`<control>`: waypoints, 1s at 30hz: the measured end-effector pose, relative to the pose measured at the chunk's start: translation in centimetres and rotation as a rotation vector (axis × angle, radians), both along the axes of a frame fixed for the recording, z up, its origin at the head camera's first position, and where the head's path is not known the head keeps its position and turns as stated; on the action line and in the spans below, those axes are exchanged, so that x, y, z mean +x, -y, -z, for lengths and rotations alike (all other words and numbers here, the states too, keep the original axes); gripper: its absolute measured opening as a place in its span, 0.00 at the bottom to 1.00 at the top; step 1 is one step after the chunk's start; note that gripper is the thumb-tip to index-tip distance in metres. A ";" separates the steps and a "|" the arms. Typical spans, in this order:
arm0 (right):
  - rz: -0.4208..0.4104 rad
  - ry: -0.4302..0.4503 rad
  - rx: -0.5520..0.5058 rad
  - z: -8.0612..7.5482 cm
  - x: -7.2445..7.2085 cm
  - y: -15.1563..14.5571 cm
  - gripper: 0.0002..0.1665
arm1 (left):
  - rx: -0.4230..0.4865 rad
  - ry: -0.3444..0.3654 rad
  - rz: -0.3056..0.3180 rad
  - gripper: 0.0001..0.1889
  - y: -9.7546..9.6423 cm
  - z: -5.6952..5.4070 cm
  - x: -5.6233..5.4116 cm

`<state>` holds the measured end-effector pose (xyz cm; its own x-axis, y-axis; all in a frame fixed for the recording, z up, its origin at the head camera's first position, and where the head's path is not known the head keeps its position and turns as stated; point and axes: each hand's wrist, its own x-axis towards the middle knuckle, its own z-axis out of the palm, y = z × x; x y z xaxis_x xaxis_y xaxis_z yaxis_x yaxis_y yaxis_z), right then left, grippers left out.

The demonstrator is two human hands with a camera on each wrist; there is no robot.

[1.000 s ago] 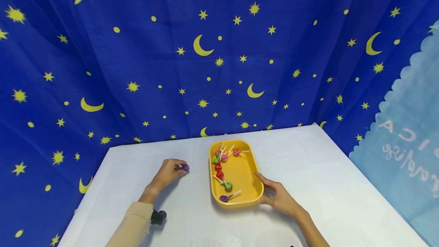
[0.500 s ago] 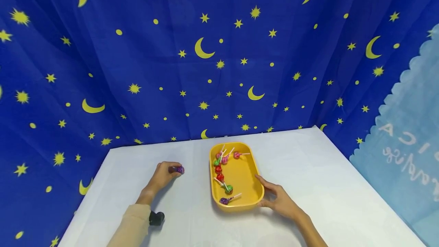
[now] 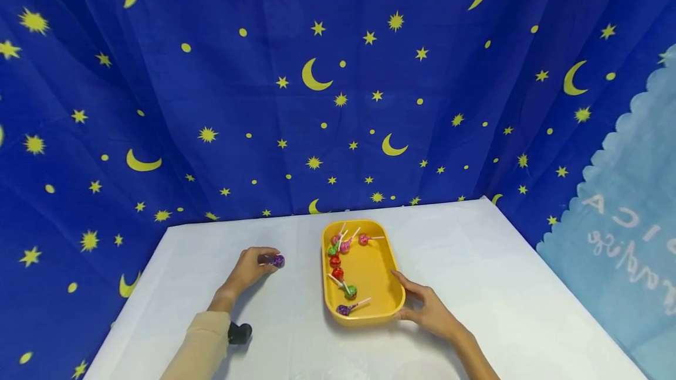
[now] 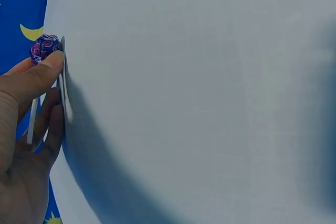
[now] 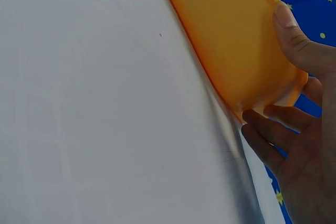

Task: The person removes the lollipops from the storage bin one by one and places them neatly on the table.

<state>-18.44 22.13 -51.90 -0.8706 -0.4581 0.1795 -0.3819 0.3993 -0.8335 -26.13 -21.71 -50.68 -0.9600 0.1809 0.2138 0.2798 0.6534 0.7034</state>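
Left hand: fingertips closed, pinching purple lollipop (white stick beneath them, left-wrist view only). Right hand: thumb and fingers parted, gripping yellow tray.

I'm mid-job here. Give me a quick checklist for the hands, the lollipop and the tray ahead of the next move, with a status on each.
1. Purple lollipop pinched by the left hand: ok.
2. Right hand on the yellow tray: ok, thumb on the rim at its near right corner.
3. Held lollipop over the tray: not ok, it is left of it.
4. Held lollipop raised off the table: cannot tell.
5. Other purple lollipop inside the tray: ok, at the near end.
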 end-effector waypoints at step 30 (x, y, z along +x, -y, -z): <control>0.007 -0.019 -0.010 0.1 0.1 0.0 0.51 | -0.087 0.067 -0.002 0.23 0.0 -2.3 1.4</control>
